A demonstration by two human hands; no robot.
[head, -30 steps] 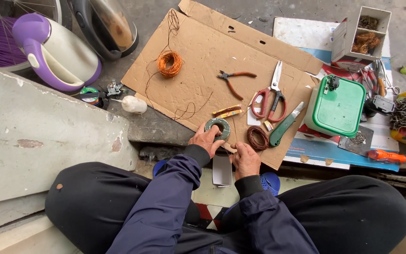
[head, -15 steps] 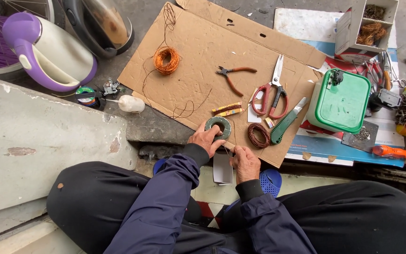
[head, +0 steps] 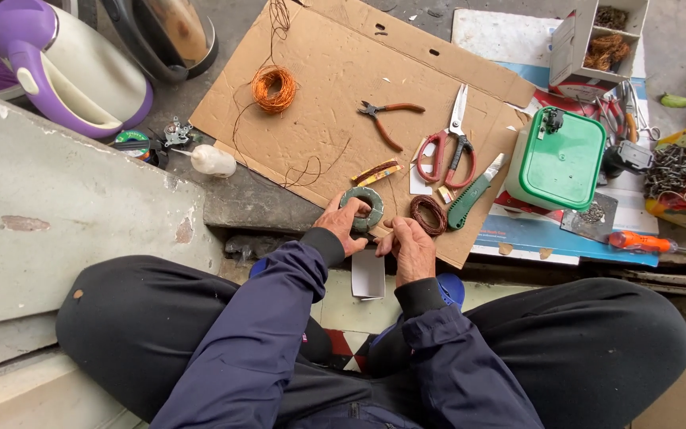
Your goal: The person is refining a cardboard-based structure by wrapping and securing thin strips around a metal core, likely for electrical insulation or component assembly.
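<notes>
The head view is showing, at lower centre of the frame on the cardboard sheet [head: 335, 95], the left hand [head: 341, 229] pinching a stiff, probably light grey-green ring [head: 361, 208] by its rim while the right hand [head: 409, 248] is pinching something thin beside it, likely fine wire.

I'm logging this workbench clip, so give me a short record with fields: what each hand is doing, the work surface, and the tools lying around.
left hand: left hand grips a grey-green ring core
right hand: right hand beside the ring, fingertips pinched near it; what they pinch is too fine to tell
surface: cardboard sheet on the floor
wire: orange wire coil, dark brown coil
tools: pliers, red-handled scissors, green-handled knife, orange screwdriver
other: green-lidded box, purple and white kettle
</notes>
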